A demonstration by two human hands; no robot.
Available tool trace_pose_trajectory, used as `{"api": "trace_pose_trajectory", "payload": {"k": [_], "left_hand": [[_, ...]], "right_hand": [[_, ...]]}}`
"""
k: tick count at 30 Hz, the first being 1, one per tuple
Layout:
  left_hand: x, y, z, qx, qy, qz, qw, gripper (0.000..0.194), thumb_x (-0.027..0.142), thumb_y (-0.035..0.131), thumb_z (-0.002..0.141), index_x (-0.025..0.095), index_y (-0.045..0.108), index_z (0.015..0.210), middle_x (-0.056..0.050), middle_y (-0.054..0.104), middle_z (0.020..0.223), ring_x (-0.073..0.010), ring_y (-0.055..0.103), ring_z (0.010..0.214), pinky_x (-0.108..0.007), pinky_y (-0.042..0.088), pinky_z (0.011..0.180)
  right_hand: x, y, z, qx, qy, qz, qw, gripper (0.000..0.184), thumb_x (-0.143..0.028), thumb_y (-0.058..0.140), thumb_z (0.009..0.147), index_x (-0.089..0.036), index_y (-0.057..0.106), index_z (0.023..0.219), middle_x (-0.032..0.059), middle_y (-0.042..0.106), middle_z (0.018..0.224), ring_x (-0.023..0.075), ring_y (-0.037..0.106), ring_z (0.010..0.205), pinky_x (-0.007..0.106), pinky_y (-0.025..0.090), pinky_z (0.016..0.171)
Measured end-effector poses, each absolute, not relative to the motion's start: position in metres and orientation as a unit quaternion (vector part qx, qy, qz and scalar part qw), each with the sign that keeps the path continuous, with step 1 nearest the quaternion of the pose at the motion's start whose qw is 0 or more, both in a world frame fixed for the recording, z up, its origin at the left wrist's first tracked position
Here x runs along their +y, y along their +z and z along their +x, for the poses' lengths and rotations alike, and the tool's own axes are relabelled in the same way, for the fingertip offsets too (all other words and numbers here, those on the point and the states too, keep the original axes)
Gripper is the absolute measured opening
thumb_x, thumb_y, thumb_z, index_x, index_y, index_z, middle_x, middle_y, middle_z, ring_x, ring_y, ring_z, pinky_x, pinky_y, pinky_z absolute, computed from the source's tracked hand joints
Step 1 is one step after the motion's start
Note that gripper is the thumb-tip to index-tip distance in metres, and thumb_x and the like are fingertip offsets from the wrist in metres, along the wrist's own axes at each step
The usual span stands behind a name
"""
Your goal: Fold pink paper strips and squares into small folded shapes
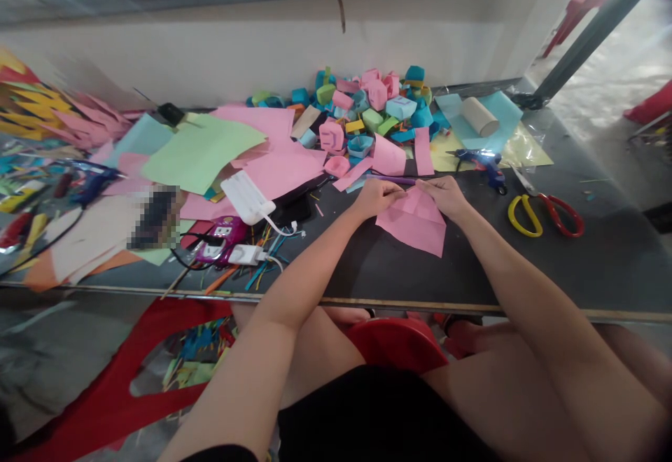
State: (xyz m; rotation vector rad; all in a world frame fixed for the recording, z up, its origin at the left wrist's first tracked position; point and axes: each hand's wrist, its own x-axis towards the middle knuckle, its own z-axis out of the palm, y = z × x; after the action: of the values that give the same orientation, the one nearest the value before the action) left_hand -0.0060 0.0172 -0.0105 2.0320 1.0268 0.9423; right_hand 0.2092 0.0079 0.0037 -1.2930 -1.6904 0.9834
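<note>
Single view, head-worn. Looks forward and down from above the lap [378, 413], across the dark tabletop [593, 273] to the pale wall [252, 49]. Left hand [379, 197] and right hand [445, 196] at close range, near frame centre.

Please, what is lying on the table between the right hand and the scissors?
In the head view, the stretch from the right hand to the scissors is bare dark table; the blue glue gun lies just beyond it.

The scissors [561, 214] at right have one yellow and one red handle; the paper sheet [412, 222] at centre is plain pink; the power strip [223, 239] at lower left is magenta.
</note>
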Motion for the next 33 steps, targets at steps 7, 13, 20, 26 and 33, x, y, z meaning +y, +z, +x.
{"api": "trace_pose_trajectory", "payload": {"k": [7, 13, 20, 26, 33], "left_hand": [[0.016, -0.008, -0.006, 0.408, 0.352, 0.777, 0.325, 0.034, 0.044, 0.067, 0.092, 0.015, 0.082, 0.083, -0.004, 0.076, 0.071, -0.0123, 0.06, 0.062, -0.025, 0.042, 0.059], [0.015, -0.005, -0.006, 0.412, 0.352, 0.772, 0.334, 0.032, 0.042, 0.067, 0.091, 0.015, 0.082, 0.083, -0.003, 0.075, 0.07, -0.0132, 0.059, 0.063, -0.026, 0.041, 0.059], [0.014, -0.006, -0.005, 0.422, 0.343, 0.763, 0.349, 0.035, 0.045, 0.069, 0.088, 0.013, 0.079, 0.079, -0.001, 0.068, 0.064, -0.0096, 0.049, 0.057, -0.025, 0.033, 0.055], [0.011, -0.005, -0.004, 0.414, 0.354, 0.755, 0.365, 0.044, 0.055, 0.069, 0.088, 0.013, 0.075, 0.073, -0.001, 0.064, 0.061, -0.0092, 0.048, 0.056, -0.025, 0.033, 0.054], [0.021, -0.014, -0.005, 0.525, 0.439, 0.663, 0.304, 0.019, 0.031, 0.07, 0.089, 0.014, 0.072, 0.097, -0.007, 0.077, 0.088, -0.0142, 0.067, 0.071, -0.024, 0.048, 0.065]], "right_hand": [[0.006, 0.008, 0.206, -0.63, 0.426, -0.492, 0.423, 0.066, -0.082, 0.073, 0.067, -0.018, 0.083, 0.076, 0.0043, 0.07, 0.063, 0.0208, 0.064, 0.069, 0.03, 0.047, 0.061], [0.006, 0.009, 0.205, -0.592, 0.478, -0.482, 0.435, 0.074, -0.088, 0.064, 0.072, -0.018, 0.083, 0.084, 0.0058, 0.069, 0.064, 0.0195, 0.063, 0.064, 0.03, 0.046, 0.058], [0.01, 0.002, 0.21, -0.683, 0.336, -0.51, 0.402, 0.066, -0.08, 0.063, 0.078, -0.017, 0.082, 0.074, 0.0037, 0.069, 0.065, 0.0201, 0.063, 0.068, 0.03, 0.044, 0.061], [0.009, 0.001, 0.21, -0.731, 0.241, -0.511, 0.382, 0.061, -0.07, 0.05, 0.094, -0.02, 0.084, 0.086, 0.007, 0.078, 0.079, 0.0267, 0.073, 0.083, 0.038, 0.054, 0.075], [-0.012, 0.02, 0.209, -0.833, 0.063, -0.379, 0.398, 0.054, -0.06, 0.075, 0.084, -0.026, 0.074, 0.126, 0.0101, 0.076, 0.126, 0.0319, 0.069, 0.118, 0.05, 0.05, 0.109]]}}
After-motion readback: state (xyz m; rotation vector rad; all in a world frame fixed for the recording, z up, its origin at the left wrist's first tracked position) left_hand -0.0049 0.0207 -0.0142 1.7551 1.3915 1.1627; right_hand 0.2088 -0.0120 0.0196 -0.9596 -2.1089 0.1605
